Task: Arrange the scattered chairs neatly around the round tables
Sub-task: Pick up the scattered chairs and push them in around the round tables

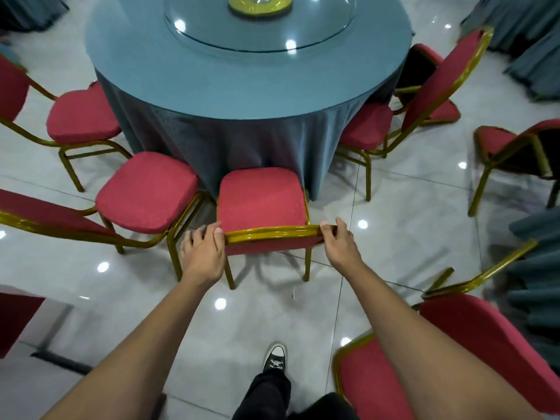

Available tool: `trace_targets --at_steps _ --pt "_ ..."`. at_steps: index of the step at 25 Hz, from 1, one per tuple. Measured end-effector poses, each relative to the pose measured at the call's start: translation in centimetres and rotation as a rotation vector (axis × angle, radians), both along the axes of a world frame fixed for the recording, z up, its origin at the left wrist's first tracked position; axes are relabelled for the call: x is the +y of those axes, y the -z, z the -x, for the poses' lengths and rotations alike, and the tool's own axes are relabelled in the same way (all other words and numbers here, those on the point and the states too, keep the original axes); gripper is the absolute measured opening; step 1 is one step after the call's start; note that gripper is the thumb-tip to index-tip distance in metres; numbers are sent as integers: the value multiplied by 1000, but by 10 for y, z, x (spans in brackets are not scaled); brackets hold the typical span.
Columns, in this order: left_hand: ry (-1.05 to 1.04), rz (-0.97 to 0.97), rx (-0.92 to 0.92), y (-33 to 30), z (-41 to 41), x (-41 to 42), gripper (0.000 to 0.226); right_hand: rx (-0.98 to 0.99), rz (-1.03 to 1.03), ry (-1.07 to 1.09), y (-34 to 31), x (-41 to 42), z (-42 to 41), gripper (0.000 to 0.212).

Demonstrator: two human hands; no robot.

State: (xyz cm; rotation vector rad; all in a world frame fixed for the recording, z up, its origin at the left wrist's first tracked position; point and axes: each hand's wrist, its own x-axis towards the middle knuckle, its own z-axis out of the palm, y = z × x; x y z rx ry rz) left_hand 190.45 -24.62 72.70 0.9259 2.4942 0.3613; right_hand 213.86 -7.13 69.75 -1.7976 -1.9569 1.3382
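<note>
Left hand (202, 250) and right hand (338, 242) grip the backrest (269, 233) of the centre chair (261, 197), fingers curled over; pushing crooked risks clipping the neighbour chair (145, 192)

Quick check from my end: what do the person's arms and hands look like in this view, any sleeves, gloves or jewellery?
Both forearms are bare up to the frame's bottom edge, with no sleeves in view. The left hand and right hand wear no gloves, and no rings, watch or bracelets show. Lower down, dark trousers and a black lace-up sneaker with a white toe cap are visible.
</note>
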Motion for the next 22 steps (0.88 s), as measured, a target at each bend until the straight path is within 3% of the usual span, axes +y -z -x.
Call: trace_targets --at_steps 5,11,22 --pt "229 -109 19 -33 -48 82 30 114 -73 64 -20 27 -23 56" --pt "465 -198 -79 -49 -113 197 26 180 -130 151 -42 105 -82 49" --pt "475 -348 -177 -85 -251 439 22 227 -208 233 -86 359 -208 36"
